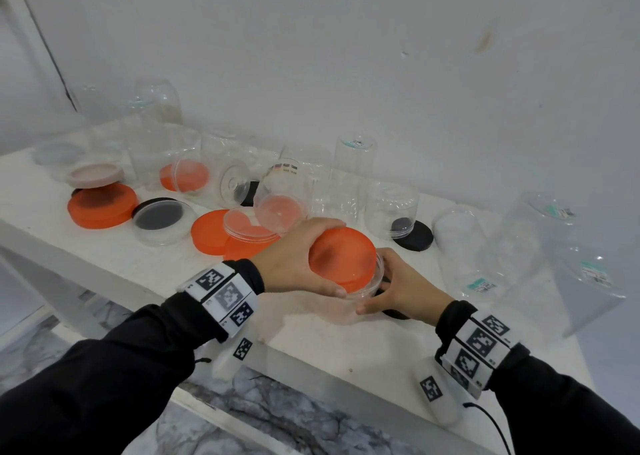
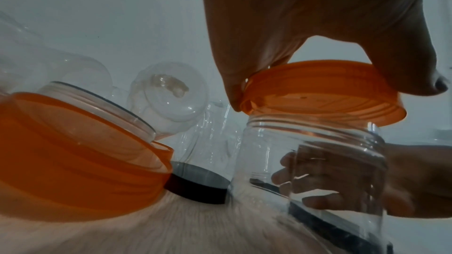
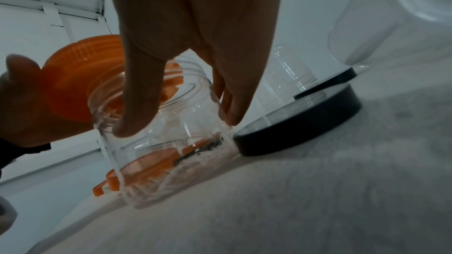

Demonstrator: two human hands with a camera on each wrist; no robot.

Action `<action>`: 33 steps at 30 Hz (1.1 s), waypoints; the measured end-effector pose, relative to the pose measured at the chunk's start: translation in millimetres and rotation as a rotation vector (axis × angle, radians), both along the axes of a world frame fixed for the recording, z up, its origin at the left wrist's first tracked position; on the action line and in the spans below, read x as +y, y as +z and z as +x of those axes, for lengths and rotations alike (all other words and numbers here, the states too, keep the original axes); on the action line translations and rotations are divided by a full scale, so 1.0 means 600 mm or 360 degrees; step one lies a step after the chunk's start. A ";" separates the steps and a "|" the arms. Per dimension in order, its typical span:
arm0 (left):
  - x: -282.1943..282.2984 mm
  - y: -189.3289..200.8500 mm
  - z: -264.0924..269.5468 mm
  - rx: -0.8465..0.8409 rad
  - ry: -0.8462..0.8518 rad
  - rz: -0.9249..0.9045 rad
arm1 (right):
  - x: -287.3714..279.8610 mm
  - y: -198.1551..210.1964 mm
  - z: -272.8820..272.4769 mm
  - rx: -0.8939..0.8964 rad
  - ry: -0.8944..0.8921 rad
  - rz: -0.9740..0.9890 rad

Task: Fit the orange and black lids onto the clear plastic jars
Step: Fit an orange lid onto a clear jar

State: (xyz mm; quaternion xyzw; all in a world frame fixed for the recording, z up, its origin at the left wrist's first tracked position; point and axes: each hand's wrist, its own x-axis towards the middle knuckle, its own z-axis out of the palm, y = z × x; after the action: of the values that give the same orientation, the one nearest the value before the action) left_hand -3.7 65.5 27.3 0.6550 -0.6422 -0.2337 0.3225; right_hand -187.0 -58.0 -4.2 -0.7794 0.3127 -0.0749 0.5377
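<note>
My left hand [image 1: 298,260] grips an orange lid [image 1: 341,259] by its rim and holds it tilted over the mouth of a clear plastic jar [image 1: 363,292]. The lid [image 2: 318,92] sits askew on the jar's threaded neck [image 2: 310,128], not level. My right hand [image 1: 398,288] grips the jar from the right side, thumb in front, fingers [image 3: 234,103] round the back. The jar [image 3: 161,134] stands upright on the white shelf [image 1: 311,333], with the lid [image 3: 80,76] leaning to its left.
Several clear jars [image 1: 391,209] stand upside down along the shelf, some on black lids [image 1: 415,236]. Loose orange lids [image 1: 102,205] and a black lid [image 1: 157,214] lie to the left. A black lid [image 3: 300,125] lies just right of the held jar. Large jars [image 1: 519,247] crowd the right end.
</note>
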 end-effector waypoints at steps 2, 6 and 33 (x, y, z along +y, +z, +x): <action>-0.012 0.000 -0.004 -0.0036 -0.0010 0.0030 | -0.007 0.000 -0.002 -0.0006 -0.0016 -0.0014; -0.036 0.007 -0.016 -0.0143 -0.0045 0.0042 | -0.015 -0.001 -0.006 -0.0009 -0.0061 -0.0022; -0.074 -0.048 0.003 0.0578 -0.0148 0.0427 | 0.001 0.144 0.050 0.0939 0.0649 -0.1109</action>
State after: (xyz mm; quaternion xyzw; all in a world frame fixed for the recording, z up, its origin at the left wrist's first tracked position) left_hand -2.1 21.1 -1.3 0.6089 -0.5662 -0.4456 0.3318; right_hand -156.8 -57.2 82.2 -0.9459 0.2492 0.1553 0.1378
